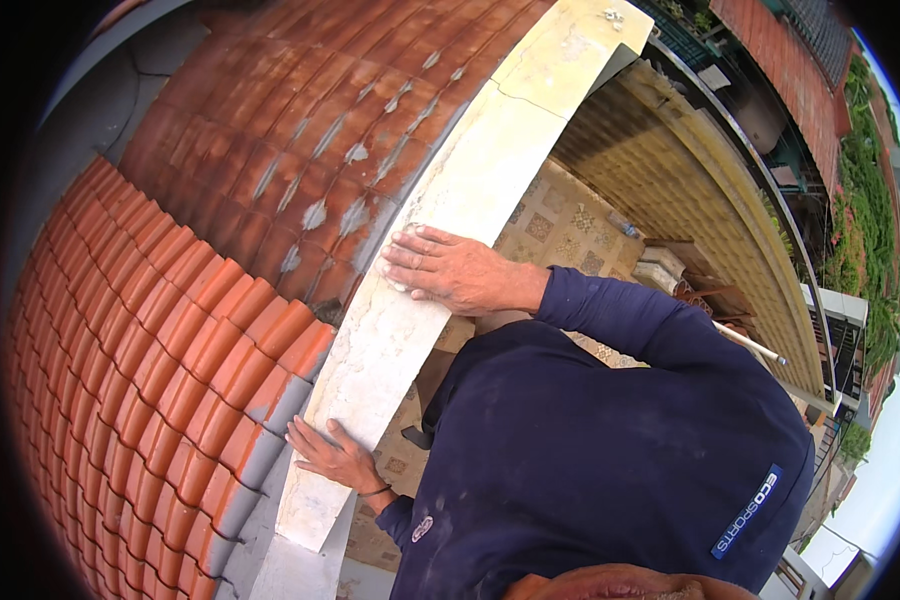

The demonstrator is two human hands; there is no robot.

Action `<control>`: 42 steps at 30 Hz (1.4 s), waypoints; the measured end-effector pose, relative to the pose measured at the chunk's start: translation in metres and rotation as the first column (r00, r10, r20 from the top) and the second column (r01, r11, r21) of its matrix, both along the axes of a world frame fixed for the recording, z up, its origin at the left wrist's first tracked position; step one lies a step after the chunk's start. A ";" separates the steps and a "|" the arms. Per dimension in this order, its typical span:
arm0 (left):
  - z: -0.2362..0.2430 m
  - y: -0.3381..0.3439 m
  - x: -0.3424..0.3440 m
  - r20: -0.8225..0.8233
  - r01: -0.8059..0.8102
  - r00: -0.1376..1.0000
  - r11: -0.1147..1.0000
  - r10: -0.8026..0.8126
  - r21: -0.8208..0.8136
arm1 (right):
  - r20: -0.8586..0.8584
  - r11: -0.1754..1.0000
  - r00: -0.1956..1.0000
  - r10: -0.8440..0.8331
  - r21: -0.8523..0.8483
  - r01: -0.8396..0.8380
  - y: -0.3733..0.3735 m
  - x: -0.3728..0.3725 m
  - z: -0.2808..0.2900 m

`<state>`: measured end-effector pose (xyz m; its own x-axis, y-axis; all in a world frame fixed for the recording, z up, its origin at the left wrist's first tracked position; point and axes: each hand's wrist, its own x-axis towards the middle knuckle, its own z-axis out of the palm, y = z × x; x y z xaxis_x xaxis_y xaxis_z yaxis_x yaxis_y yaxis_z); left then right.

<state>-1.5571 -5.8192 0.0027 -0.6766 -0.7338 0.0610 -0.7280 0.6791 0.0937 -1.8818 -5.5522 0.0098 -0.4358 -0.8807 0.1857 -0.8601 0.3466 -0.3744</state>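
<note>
Hands: both flat on the pale parapet cap [440, 240], fingers spread, gripping nothing
L hand [332, 455]: lower part of the cap, right by the tile edge
R hand [445, 270]: higher up, palm down across the cap
Cap: curves btwn terracotta roof tiles [160, 330] and patterned floor [560, 225] below
Sleeves [620, 315]: dark navy

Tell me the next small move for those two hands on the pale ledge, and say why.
Probably keep both palms planted and shift weight slowly. The left hand and the right hand lie flat on the pale capping ledge beside the red roof tiles, and the tiled floor sits far below, so the ledge looks like the only support.
</note>
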 end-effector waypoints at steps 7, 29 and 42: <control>0.000 -0.001 0.001 -0.030 -0.004 1.000 1.000 0.004 0.004 | -0.203 0.943 0.931 -0.302 0.081 0.324 0.015 -0.076 0.000; -0.001 0.001 0.001 -0.083 0.007 0.997 1.000 -0.005 0.021 | -0.086 0.977 0.988 -0.130 0.159 0.143 0.050 -0.015 0.004; 0.008 0.002 0.000 -0.153 0.007 0.988 0.999 0.001 0.047 | -0.070 0.982 0.998 -0.003 0.191 0.016 -0.018 0.035 0.007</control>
